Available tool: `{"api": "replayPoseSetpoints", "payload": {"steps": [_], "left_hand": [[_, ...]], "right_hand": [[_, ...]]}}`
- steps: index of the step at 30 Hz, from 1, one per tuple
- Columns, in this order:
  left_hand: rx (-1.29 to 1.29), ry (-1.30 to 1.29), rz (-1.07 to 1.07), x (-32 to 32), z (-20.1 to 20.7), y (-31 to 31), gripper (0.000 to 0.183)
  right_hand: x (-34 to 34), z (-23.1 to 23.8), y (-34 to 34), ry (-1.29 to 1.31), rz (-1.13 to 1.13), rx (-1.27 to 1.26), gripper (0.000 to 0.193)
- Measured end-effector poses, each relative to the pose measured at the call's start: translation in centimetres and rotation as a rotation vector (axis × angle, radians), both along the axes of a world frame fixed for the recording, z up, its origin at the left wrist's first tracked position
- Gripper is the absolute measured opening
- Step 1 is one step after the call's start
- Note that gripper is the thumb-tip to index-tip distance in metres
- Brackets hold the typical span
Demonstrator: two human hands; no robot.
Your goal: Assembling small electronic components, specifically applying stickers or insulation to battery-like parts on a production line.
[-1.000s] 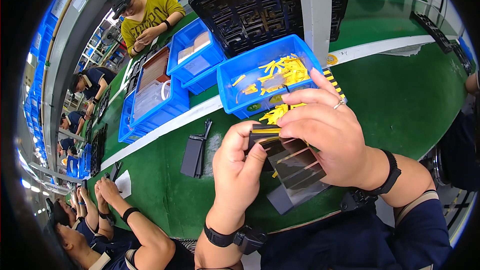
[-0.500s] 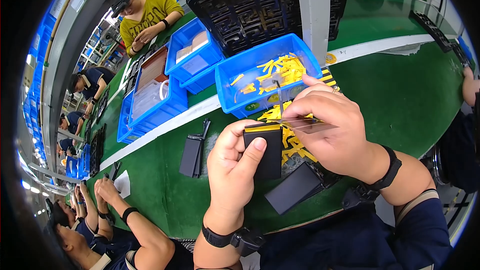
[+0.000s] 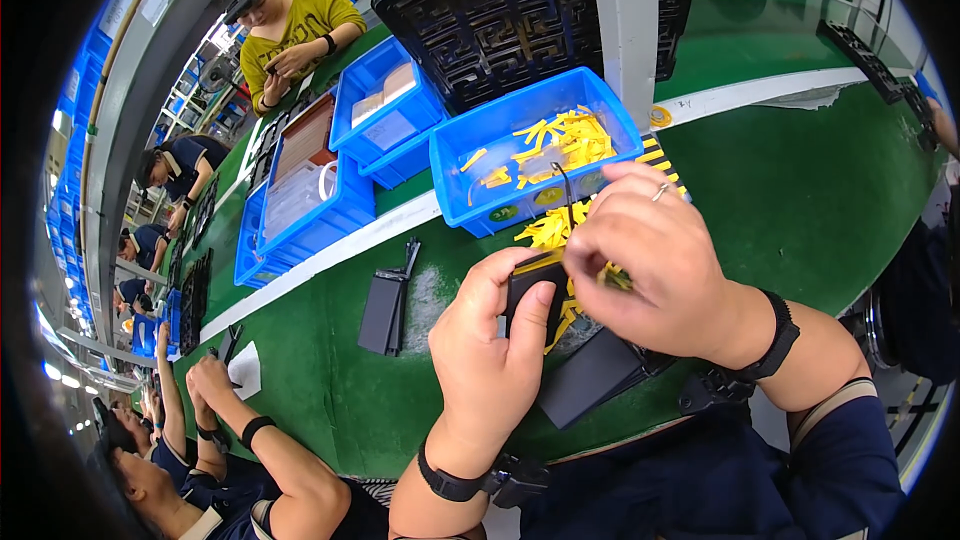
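My left hand (image 3: 487,345) grips a flat black battery pack (image 3: 530,292) upright, thumb across its face. A yellow strip (image 3: 540,261) lies along the pack's top edge. Beside that edge rises a thin dark strip with a bent end (image 3: 566,186); where it is fixed is hidden. At the pack's top right corner my right hand (image 3: 655,265) has its fingers closed in a blurred pinch, and what they hold cannot be made out. Loose yellow strips (image 3: 548,230) lie behind and below the hands. More black packs (image 3: 590,378) rest under my right hand, and others (image 3: 382,312) lie to the left.
A blue bin (image 3: 455,165) with yellow strips stands beyond my hands. More blue bins (image 3: 330,210) are to its left on the green table (image 3: 330,380). A grey post (image 3: 625,30) and black trays (image 3: 480,20) stand behind. Co-workers (image 3: 300,30) sit on the far side and at left.
Both hands have shifted slightly; the left hand and pack moved right, so the pack is more covered. The right fingers have closed in at its top edge. A thin translucent sheet below them no longer shows.
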State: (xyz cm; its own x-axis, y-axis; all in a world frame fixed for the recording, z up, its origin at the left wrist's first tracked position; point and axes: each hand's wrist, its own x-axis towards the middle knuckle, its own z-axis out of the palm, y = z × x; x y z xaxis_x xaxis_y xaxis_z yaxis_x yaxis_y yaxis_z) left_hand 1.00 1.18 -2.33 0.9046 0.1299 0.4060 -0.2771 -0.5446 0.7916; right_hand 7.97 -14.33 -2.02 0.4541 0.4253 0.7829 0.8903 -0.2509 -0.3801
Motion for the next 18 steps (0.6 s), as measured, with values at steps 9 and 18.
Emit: {"api": "replayPoseSetpoints", "payload": {"steps": [9,18], "left_hand": [[-0.633,0.108,-0.089,1.4,-1.1,1.9,0.014],[-0.579,0.136,-0.158,1.2,-1.3,1.6,0.015]], "right_hand": [[3.6,-1.1,-0.8,1.078,0.061,0.096,0.013],[1.4,1.2,-1.0,0.66,0.045,0.122,0.074]]}}
